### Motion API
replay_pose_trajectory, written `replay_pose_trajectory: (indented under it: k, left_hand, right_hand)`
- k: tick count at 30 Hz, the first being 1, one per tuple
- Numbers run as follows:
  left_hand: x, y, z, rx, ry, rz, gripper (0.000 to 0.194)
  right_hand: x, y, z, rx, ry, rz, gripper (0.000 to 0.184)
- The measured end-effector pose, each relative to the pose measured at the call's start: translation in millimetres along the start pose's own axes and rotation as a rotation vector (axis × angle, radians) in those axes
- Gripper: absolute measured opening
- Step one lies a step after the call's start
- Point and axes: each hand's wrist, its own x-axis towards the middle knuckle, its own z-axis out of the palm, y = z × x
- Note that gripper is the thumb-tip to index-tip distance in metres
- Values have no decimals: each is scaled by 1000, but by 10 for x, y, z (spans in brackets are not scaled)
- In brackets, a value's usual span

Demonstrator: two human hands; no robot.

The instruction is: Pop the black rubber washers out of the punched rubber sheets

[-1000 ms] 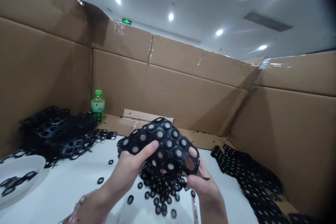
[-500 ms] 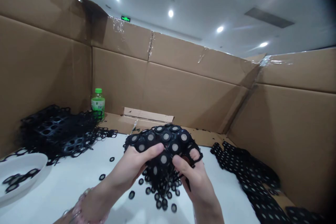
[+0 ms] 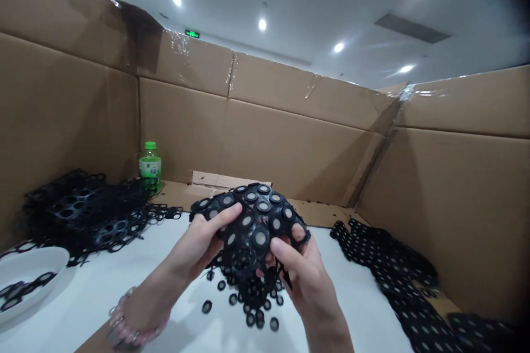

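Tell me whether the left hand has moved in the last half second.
Yes: the left hand has moved up and slightly left in the view, judged against the cardboard strip at the back.

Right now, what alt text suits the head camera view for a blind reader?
A left hand and right hand hold a bent black sheet of pale-centred discs above loose round pieces on a white table. Black mesh, a white bowl and a green-capped bottle sit left; dotted black sheets lie right, cardboard walls around.
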Motion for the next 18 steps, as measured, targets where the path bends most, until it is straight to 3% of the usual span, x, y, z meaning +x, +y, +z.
replay_pose_trajectory:
  k: [7, 13, 18]
  left_hand:
    - [-148, -52, -37, 50, -170, 174, 43]
    - [-291, -47, 62, 138, -129, 157, 24]
    - [-330, -63, 50, 133, -69, 67, 18]
  right_hand:
    - [-8, 13, 1, -23, -77, -41, 31]
    - [-79, 51, 44, -129, 2, -130, 30]
    - [-170, -41, 159, -108, -35, -140, 22]
